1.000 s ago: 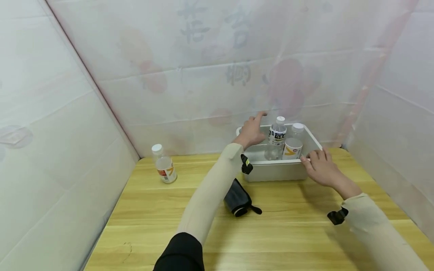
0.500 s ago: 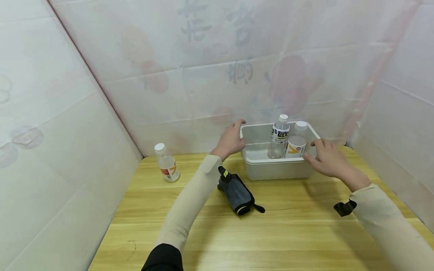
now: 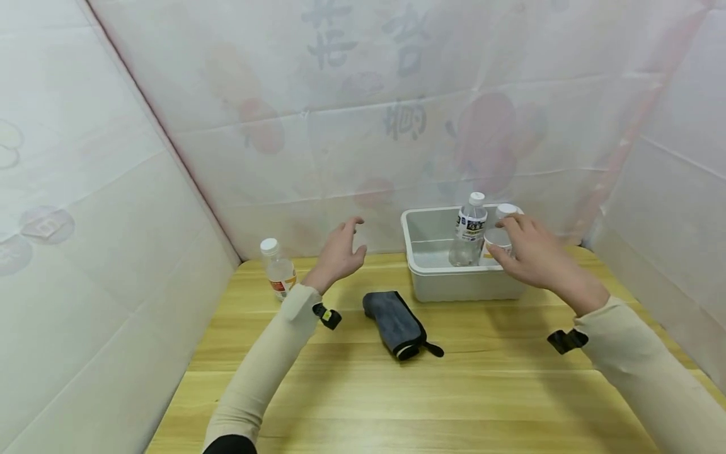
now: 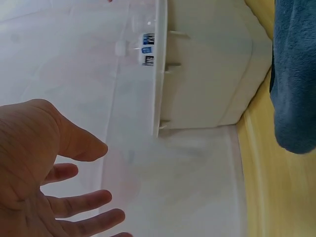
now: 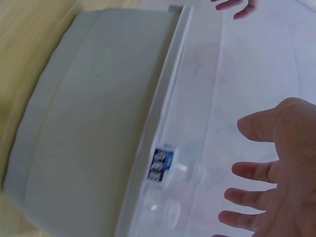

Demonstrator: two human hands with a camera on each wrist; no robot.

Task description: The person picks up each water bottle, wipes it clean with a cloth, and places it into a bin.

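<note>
My left hand (image 3: pixel 340 253) hovers over the back left of the table, its fingers spread and holding nothing. Behind its wrist stands a white-capped plastic bottle (image 3: pixel 279 271) with a red, white and orange label, partly covered by the sleeve. My right hand (image 3: pixel 533 252), empty with parted fingers, is above the right front rim of a white plastic bin (image 3: pixel 454 287). Inside the bin are two bottles: a clear one with a blue and white label (image 3: pixel 470 226) leaning slightly, and another white-capped bottle (image 3: pixel 496 238) partly hidden behind my right fingers.
A folded grey-blue cloth (image 3: pixel 394 321) with black edging and a loop lies mid-table, in front of the bin. The wooden table (image 3: pixel 442 403) meets printed white sheeting (image 3: pixel 351 157) at the back and on both sides.
My left hand has moved left from over the bin toward the lone bottle. My right hand has lifted from the bin's rim and shifted slightly left. The cloth has come into full view.
</note>
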